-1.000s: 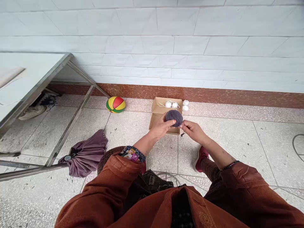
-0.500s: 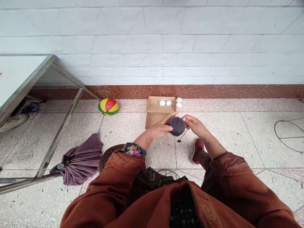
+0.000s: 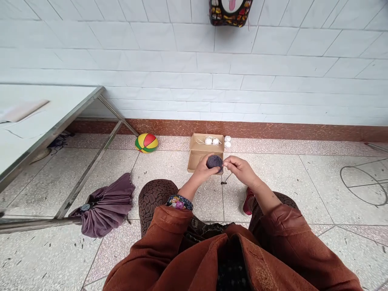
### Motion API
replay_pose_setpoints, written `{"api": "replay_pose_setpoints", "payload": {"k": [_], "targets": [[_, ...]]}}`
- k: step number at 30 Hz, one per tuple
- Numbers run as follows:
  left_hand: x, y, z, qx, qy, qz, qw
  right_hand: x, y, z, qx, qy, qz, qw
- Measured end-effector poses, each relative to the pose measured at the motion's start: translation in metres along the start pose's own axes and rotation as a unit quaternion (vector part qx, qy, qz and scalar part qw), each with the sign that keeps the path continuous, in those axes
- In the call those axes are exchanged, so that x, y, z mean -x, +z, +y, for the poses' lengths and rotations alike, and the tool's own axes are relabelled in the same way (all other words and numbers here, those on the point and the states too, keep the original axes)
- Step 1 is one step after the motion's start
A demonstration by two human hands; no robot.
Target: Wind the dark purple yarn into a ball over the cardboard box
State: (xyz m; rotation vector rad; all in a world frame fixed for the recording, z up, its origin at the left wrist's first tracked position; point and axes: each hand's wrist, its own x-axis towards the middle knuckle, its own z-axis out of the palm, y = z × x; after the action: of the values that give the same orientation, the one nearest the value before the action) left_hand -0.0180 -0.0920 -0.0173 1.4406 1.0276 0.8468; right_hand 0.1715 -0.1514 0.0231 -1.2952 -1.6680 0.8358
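Note:
My left hand (image 3: 203, 170) is wrapped round the left side of a dark purple-grey ball of yarn (image 3: 214, 161). At the ball's right side, the fingertips of my right hand (image 3: 239, 167) pinch together at the yarn strand, and a loose end (image 3: 224, 183) hangs below them. Beneath and beyond the ball lies an open cardboard box (image 3: 194, 159) on the floor, partly hidden by my hand. White yarn balls (image 3: 209, 140) rest on its far part, with loose strands. More white balls (image 3: 227, 141) sit just right of the box.
A yellow, red and green ball (image 3: 146, 143) lies against the baseboard. At left stands a metal-framed table (image 3: 69, 95), with a folded purple umbrella (image 3: 106, 206) by its lower bar. A wire ring (image 3: 342, 182) is on the floor at right. A patterned bag (image 3: 230, 16) hangs on the wall.
The view has tilted upward, bringing the hanging bag into sight. Both hands have lowered with the yarn ball towards the box, and the right fingers remain at its right side.

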Motion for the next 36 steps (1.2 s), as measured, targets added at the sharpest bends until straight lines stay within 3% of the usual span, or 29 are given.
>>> {"api": "replay_pose_setpoints", "payload": {"k": [3,5,8,11,14,18,20,22,25,28,31,36], "targets": [[0.021,-0.001,0.011,0.11,-0.046,-0.13,0.984,-0.006,-0.006,-0.003,0.005,0.016,0.034,0.999],[0.035,0.0,0.021,0.203,-0.073,-0.17,0.962,-0.005,-0.003,0.0,-0.008,0.044,0.052,0.998],[0.051,0.002,0.036,0.33,-0.08,-0.168,0.925,0.006,0.01,0.006,-0.049,0.088,0.086,0.991],[0.057,0.002,0.045,0.406,-0.064,-0.112,0.905,0.027,0.026,0.004,-0.091,0.107,0.085,0.986],[0.056,0.001,0.042,0.381,-0.051,-0.017,0.923,0.046,0.034,-0.011,-0.108,0.095,0.027,0.989],[0.058,-0.002,0.031,0.216,-0.046,0.067,0.973,0.054,0.031,-0.04,-0.077,0.03,0.007,0.997],[0.064,-0.004,0.027,0.152,-0.034,0.034,0.987,0.05,0.027,-0.048,-0.064,0.004,0.025,0.998],[0.074,-0.005,0.026,0.138,-0.028,-0.044,0.989,0.042,0.022,-0.049,-0.053,-0.003,0.049,0.997],[0.088,-0.004,0.029,0.209,-0.028,-0.165,0.964,0.035,0.019,-0.034,-0.041,0.011,0.095,0.995],[0.096,0.001,0.032,0.309,-0.038,-0.215,0.926,0.042,0.027,-0.009,-0.048,0.057,0.126,0.989],[0.094,0.005,0.03,0.342,-0.055,-0.174,0.922,0.062,0.043,0.009,-0.043,0.094,0.113,0.988],[0.084,0.008,0.013,0.216,-0.043,-0.033,0.975,0.094,0.05,0.003,-0.032,0.061,0.004,0.998]]}}
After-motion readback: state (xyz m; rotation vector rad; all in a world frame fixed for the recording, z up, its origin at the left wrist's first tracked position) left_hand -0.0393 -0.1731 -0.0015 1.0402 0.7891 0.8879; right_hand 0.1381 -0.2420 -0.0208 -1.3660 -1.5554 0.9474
